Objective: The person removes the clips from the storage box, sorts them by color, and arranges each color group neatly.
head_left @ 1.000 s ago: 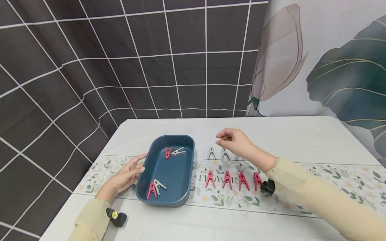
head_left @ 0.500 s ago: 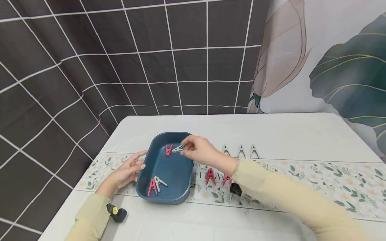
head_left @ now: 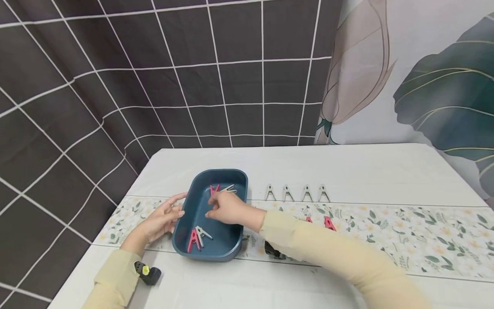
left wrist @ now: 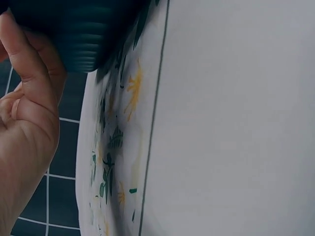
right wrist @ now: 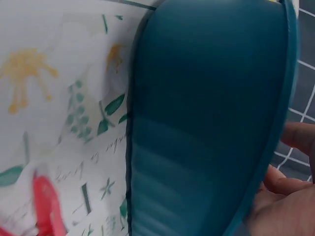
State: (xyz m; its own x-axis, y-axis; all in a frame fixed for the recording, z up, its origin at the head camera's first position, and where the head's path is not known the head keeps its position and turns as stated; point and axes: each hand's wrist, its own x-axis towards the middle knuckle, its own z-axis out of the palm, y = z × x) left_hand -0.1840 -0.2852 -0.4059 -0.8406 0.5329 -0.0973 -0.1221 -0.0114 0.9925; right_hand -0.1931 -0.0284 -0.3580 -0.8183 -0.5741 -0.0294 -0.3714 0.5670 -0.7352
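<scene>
A dark blue plastic bin [head_left: 206,258] stands on the table at centre-left in the head view. My left hand [head_left: 164,221] rests its fairly straight fingers and thumb against the bin's left side. My right hand [head_left: 227,208] is over the bin, fingers loosely bent with a gap to the thumb, and nothing shows between them. Just beyond its fingers lie a red clothespin [head_left: 214,189] and a grey clothespin [head_left: 230,189], partly covered by the hand. Nearer me in the bin are another red clothespin [head_left: 193,241] and a pale grey clothespin [head_left: 202,234].
Several grey clothespins [head_left: 287,193] stand in a row right of the bin. In front of them are red clothespins [head_left: 329,223], mostly hidden by my right sleeve [head_left: 308,234]; one red clothespin [right wrist: 47,206] shows in the right wrist view. A dark gridded curtain [head_left: 239,86] hangs behind the table.
My right hand has moved left from above the grey clothespin row, across the bin's right rim, to over the bin's interior. My left hand has stayed at the bin's side.
</scene>
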